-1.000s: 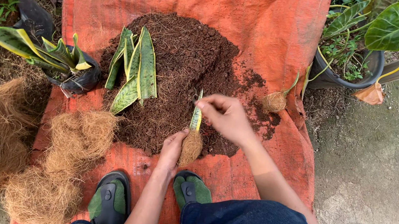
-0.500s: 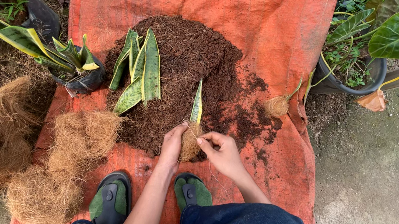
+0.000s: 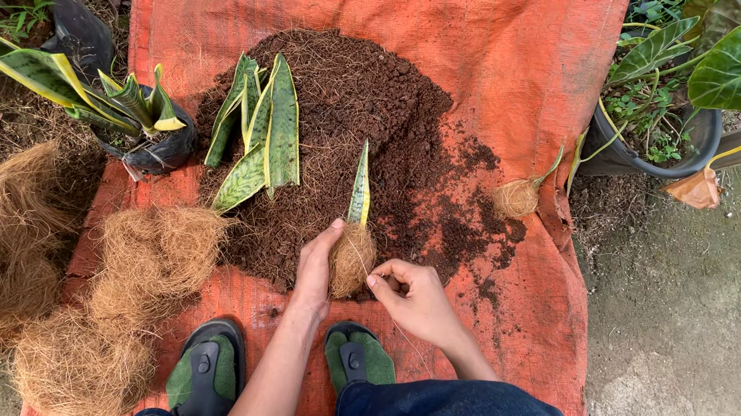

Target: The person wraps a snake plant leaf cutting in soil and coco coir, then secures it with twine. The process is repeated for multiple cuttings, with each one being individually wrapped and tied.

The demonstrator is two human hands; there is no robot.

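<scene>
Coir-wrapped brown root ball (image 3: 351, 261) carrying one upright green leaf cutting (image 3: 360, 184): we hold it against the soil heap (image 3: 347, 113) on the orange tarp (image 3: 446, 8), left hand (image 3: 316, 264) fingers clamped on it. Our right hand (image 3: 411, 296) has dropped from the leaf; its fingers now pinch together on thin thread, so binding seems underway. Count: finished balls, one (image 3: 516, 197); loose coir clumps, four.

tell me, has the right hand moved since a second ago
Yes. The right hand dropped from the leaf tip towards the person, now low beside the fibre ball, near the soil pile's front edge.
</scene>
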